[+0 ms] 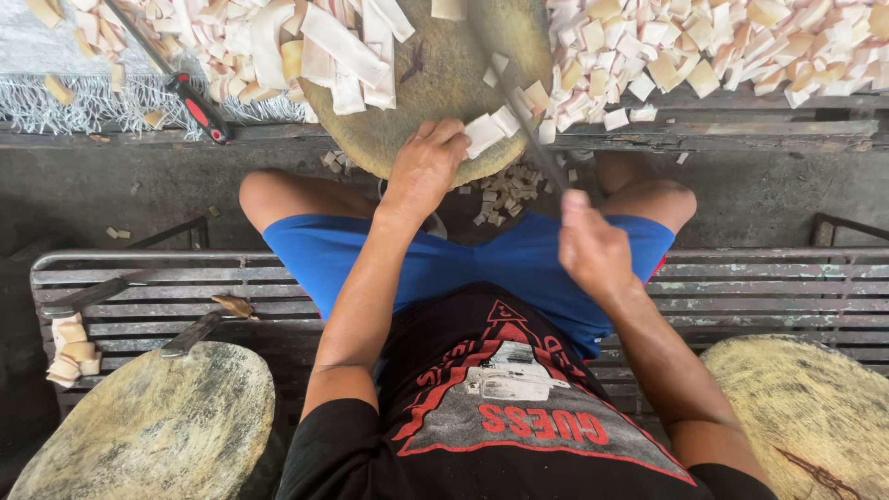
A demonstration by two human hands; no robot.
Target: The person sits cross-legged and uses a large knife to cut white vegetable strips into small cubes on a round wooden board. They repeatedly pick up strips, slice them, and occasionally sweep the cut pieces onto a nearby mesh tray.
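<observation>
A round wooden chopping block (444, 83) stands in front of me between my knees. My left hand (424, 167) rests on its near edge and pins a pale strip (491, 130) of cut white material against the wood. My right hand (593, 250) is closed on the handle of a long knife (523, 111), whose blurred blade reaches up over the strip. More long pale strips (343, 46) lie piled on the far left part of the block.
A heap of small cut white pieces (722, 51) covers the ledge to the right, more at left (231, 37). A red-and-black handled tool (199, 106) lies at left. I sit on a metal bench (139, 278); two other round blocks (157, 426) (815, 417) and knives rest on it.
</observation>
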